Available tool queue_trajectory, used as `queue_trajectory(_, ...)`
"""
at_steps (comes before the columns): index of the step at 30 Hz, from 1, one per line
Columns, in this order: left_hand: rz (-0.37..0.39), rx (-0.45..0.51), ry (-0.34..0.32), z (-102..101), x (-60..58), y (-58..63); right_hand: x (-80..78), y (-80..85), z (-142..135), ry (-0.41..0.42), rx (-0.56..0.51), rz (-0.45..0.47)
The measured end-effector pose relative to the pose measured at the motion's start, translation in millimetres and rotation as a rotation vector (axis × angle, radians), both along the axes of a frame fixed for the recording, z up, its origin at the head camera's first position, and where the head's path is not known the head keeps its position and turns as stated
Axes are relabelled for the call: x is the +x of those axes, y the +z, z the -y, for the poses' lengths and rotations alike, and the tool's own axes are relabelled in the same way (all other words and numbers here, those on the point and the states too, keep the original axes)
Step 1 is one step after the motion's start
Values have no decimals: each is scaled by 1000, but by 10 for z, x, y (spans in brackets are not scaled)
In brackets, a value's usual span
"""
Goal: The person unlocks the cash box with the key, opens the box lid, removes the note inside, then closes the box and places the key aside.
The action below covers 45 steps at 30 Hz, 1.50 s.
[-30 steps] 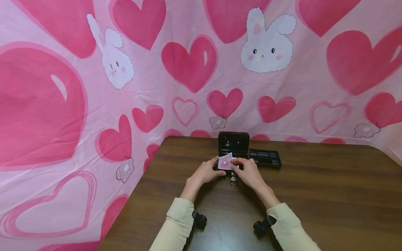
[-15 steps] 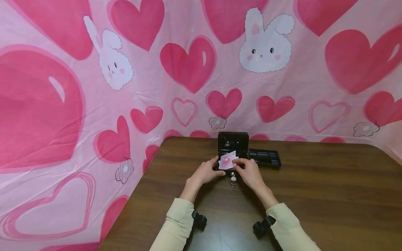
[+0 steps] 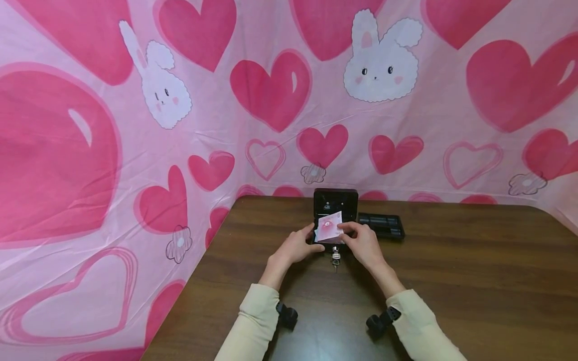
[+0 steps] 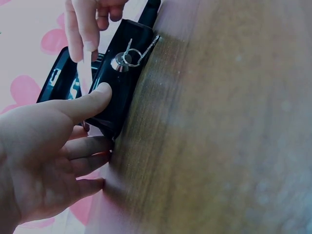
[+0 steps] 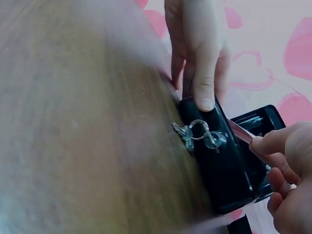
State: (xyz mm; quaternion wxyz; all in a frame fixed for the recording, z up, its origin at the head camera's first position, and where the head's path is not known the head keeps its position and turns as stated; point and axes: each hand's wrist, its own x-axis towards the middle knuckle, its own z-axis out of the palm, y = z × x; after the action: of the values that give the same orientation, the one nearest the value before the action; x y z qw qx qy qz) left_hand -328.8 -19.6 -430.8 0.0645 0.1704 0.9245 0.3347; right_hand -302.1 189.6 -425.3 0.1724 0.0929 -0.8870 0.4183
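A small black cash box point(image 3: 335, 196) stands with its lid raised, and keys point(image 3: 335, 257) on a ring hang from the lock in its front. My left hand point(image 3: 294, 247) grips the box's left end, its thumb point(image 4: 95, 101) on the front wall and its fingers round the side. Between thumb and fingertips, my right hand point(image 3: 365, 245) pinches pink banknotes point(image 3: 329, 225) by their right edge. They overlap the box opening in the head view, a paler edge showing under the top note. In the right wrist view the banknotes point(image 5: 239, 130) appear edge-on behind the front wall.
A black compartment tray point(image 3: 384, 226) lies on the brown wooden table point(image 3: 474, 260), just right of the box. Behind the table hangs a pink cloth point(image 3: 271, 95) printed with hearts and rabbits. Each wrist wears a small black camera point(image 3: 287, 317).
My right hand has moved slightly up and to the right with the banknotes, which now show more of their face above the box. My left hand stays in place on the box.
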Motion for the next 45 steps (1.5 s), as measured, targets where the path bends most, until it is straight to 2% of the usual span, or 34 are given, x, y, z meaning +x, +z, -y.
queue_trajectory(12,0,6,4,-4,-19,-16,36,120,-91,4,-63,61)
queue_trajectory(23,-4,14,-1,-28,-6,-5,44,237,-305,11,-121,28)
queue_trajectory(37,-15,14,1,-20,-32,-22,53,399,-585,98,-175,45)
queue_trajectory(45,-11,14,-2,-24,-39,-10,48,419,-721,116,-105,108)
